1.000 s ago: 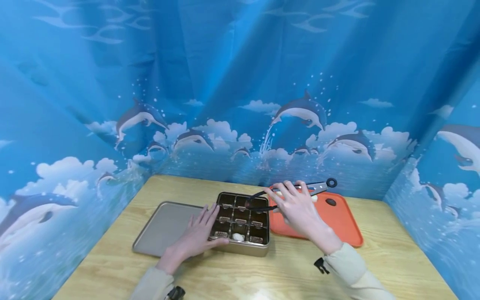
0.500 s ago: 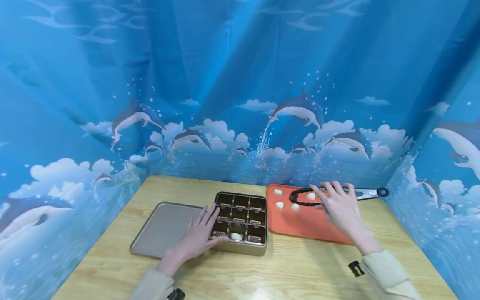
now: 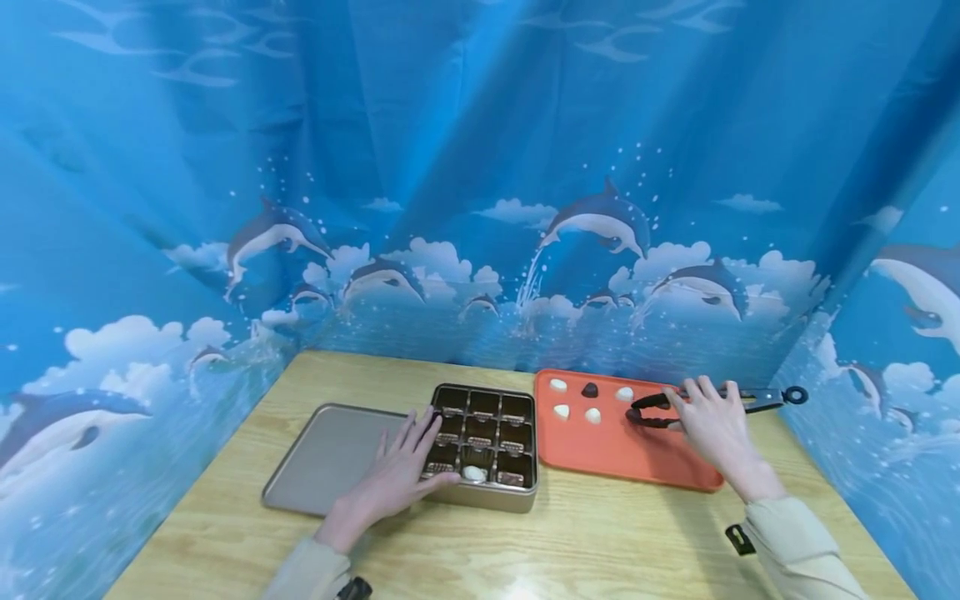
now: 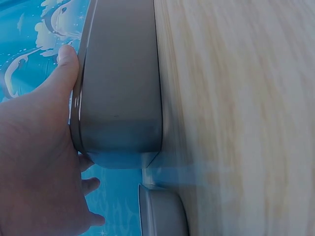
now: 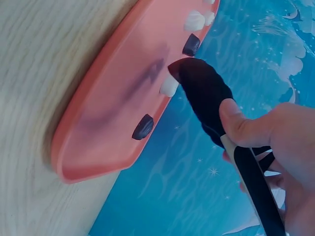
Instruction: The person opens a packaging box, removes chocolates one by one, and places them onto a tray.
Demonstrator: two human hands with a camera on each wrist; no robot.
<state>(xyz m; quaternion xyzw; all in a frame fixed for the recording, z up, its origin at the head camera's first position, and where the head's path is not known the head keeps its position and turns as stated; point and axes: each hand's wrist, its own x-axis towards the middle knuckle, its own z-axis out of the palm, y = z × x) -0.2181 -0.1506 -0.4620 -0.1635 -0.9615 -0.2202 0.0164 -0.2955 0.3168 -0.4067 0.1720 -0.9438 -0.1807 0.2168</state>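
My left hand (image 3: 393,473) rests, fingers extended, over the left edge of a metal box (image 3: 480,497) with several dark compartments. Its thumb (image 4: 66,64) lies along the front rim in the left wrist view. A white chocolate-like piece (image 3: 474,474) sits in the front middle compartment. My right hand (image 3: 716,425) grips black-tipped kitchen tongs (image 3: 761,400) above the right part of an orange tray (image 3: 600,454). A dark brown piece (image 5: 174,71) shows at the tongs' tips. On the tray lie several white pieces (image 3: 562,411) and dark pieces (image 5: 143,127).
A flat grey metal lid (image 3: 322,458) lies left of the box, partly under my left forearm. The tray stands just right of the box on the wooden table (image 3: 585,542). A blue dolphin curtain (image 3: 480,167) hangs behind the table's back edge.
My right hand has carried the tongs from above the box rightward over the tray, uncovering the white pieces and a dark one. My left hand stays on the box.
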